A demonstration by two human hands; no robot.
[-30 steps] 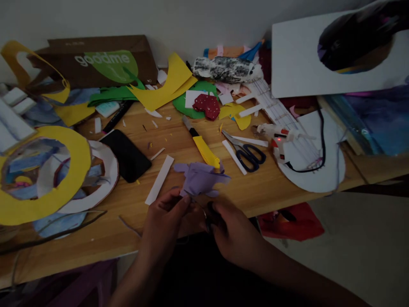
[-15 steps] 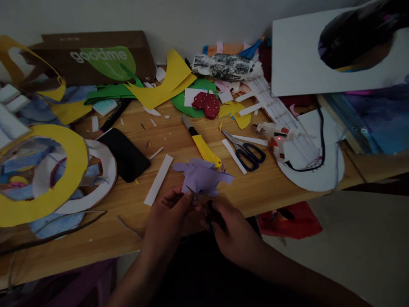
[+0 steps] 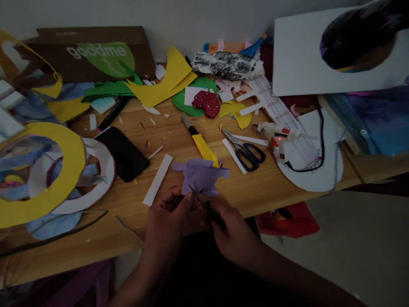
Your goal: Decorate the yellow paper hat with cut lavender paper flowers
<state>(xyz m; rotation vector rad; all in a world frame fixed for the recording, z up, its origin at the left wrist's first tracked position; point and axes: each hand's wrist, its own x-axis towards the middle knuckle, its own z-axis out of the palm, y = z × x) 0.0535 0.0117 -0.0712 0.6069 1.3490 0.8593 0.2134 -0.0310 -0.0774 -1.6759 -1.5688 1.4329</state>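
Over the table's front edge, my left hand [image 3: 171,215] pinches the lower edge of a purple paper piece [image 3: 203,175] between thumb and fingers. My right hand [image 3: 228,228] is wrapped round the dark handles of a small pair of scissors [image 3: 209,209]. Its blades lie at the lower edge of the purple paper, beside my left thumb. Behind the paper lies a yellow utility knife [image 3: 204,147], its lower end touching or partly covered by the paper. A white paper strip [image 3: 158,180] lies left of the paper.
Larger scissors [image 3: 251,155] and a hot glue gun [image 3: 281,132] with a red light lie to the right. A black phone [image 3: 124,153] and yellow ring [image 3: 72,170] are left. A brown box [image 3: 89,55] stands behind. A cable [image 3: 64,233] crosses the front left.
The scissors' handles have come closer together, and the blades have shifted slightly at the paper's edge. The purple paper has turned a little. The view has shifted slightly.
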